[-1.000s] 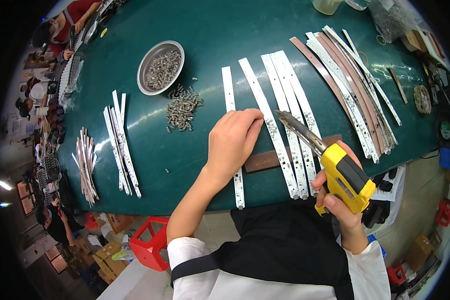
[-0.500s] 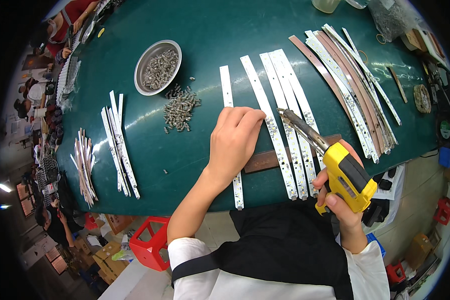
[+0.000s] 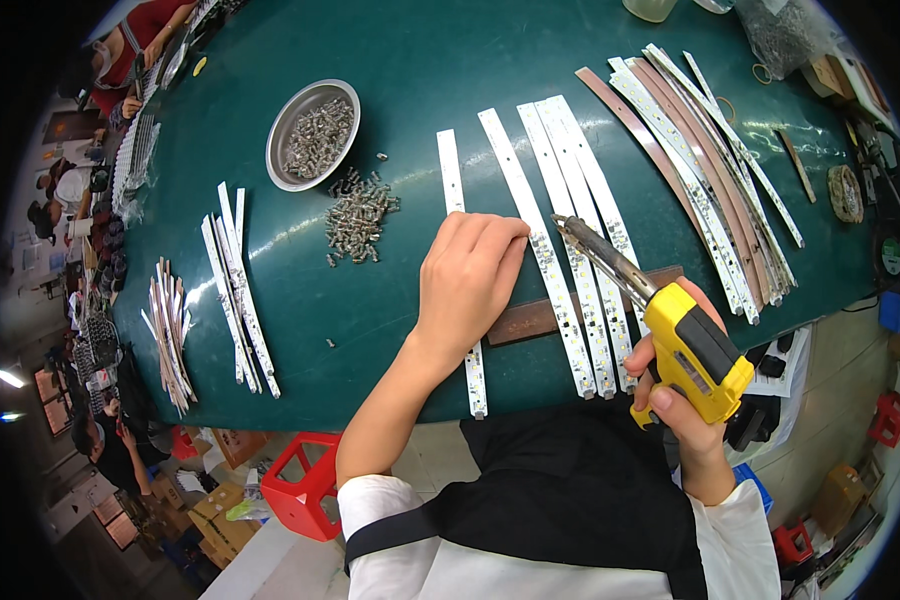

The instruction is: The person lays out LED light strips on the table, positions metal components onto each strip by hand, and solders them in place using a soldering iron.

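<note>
Left hand (image 3: 467, 270) hides middle of white strip (image 3: 476, 382); translucent tub (image 3: 652, 8) cut by top edge.

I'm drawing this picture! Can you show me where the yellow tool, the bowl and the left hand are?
Yellow tool (image 3: 686, 345): head view, on the middle of its body.
Bowl (image 3: 291, 110): head view, on its bare inner wall.
Left hand (image 3: 465, 272): head view, on the back of it.
</note>
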`<move>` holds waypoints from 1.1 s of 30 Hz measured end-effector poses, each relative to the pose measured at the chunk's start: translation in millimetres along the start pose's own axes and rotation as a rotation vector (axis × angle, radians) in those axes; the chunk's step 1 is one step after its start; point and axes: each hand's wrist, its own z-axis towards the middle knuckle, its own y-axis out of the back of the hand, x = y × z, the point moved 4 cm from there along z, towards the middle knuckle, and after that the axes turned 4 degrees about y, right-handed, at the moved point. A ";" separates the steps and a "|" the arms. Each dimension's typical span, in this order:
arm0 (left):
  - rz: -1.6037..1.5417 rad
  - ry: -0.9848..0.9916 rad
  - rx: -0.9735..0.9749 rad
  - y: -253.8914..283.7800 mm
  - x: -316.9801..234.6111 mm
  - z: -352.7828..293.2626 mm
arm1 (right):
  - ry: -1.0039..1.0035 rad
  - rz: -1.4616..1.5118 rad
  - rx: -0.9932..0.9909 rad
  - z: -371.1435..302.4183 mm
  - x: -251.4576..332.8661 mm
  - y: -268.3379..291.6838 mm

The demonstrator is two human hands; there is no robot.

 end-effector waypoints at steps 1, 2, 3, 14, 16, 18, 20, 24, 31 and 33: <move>0.003 -0.005 -0.002 0.2 -0.5 -0.2 | 0.000 0.000 0.000 -0.2 0.2 0.0; -0.007 0.005 0.010 0.0 -0.5 -0.5 | -0.011 0.003 -0.004 -0.7 0.2 0.1; -0.017 0.015 0.023 -0.3 -0.4 -0.6 | -0.022 0.007 -0.012 -0.9 0.0 0.2; 0.136 -0.105 -0.037 -2.7 -6.4 -3.8 | -0.016 0.015 -0.003 -0.3 2.3 -2.8; 0.167 -0.123 -0.051 -2.8 -7.0 -4.6 | -0.022 0.017 -0.016 -0.4 2.1 -2.0; 0.104 -0.088 -0.056 -1.7 -5.0 -4.4 | -0.011 -0.003 0.014 0.7 2.2 -1.9; 0.087 -0.040 -0.057 0.1 -1.9 -4.2 | -0.001 0.003 0.036 1.4 0.4 -3.4; 0.056 0.021 -0.050 3.0 1.9 -4.8 | 0.002 -0.010 0.058 2.3 -1.4 -6.6; 0.054 0.043 -0.021 1.2 4.7 -7.0 | -0.046 -0.047 0.077 6.3 1.2 -10.0; 0.056 0.029 -0.028 0.7 4.9 -7.0 | -0.047 -0.067 0.069 7.2 3.8 -10.0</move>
